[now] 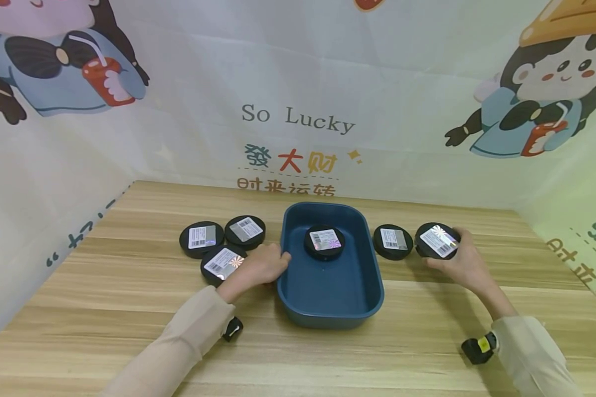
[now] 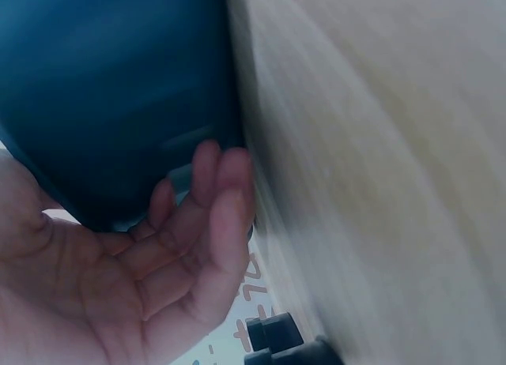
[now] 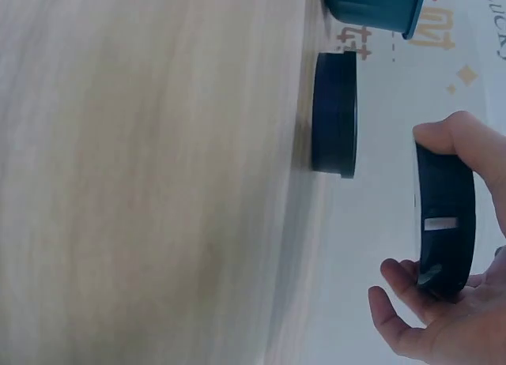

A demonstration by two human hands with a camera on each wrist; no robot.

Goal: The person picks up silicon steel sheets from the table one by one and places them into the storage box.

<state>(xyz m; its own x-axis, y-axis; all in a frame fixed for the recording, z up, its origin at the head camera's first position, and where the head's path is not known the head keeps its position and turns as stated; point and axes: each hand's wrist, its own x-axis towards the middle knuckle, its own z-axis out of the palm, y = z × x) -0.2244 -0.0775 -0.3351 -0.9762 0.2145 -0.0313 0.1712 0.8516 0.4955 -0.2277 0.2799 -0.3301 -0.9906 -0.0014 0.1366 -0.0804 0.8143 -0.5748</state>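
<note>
My right hand (image 1: 469, 262) grips a black round tin (image 1: 437, 241) by its edge, with a white and shiny label on its face. The right wrist view shows that tin (image 3: 444, 223) raised off the table, between the thumb and the fingers. A blue plastic bin (image 1: 328, 298) stands in the middle of the table, and one labelled black tin (image 1: 324, 242) lies inside it. At the bin's left wall, my left hand (image 1: 264, 263) holds the rim. Its curled fingers (image 2: 229, 223) lie against the outside of the wall in the left wrist view.
Just right of the bin lies another black tin (image 1: 393, 241). Three more tins lie close together left of it, the nearest one (image 1: 221, 262) partly behind the left hand. A printed cloth (image 1: 298, 71) hangs behind the wooden table (image 1: 298, 358).
</note>
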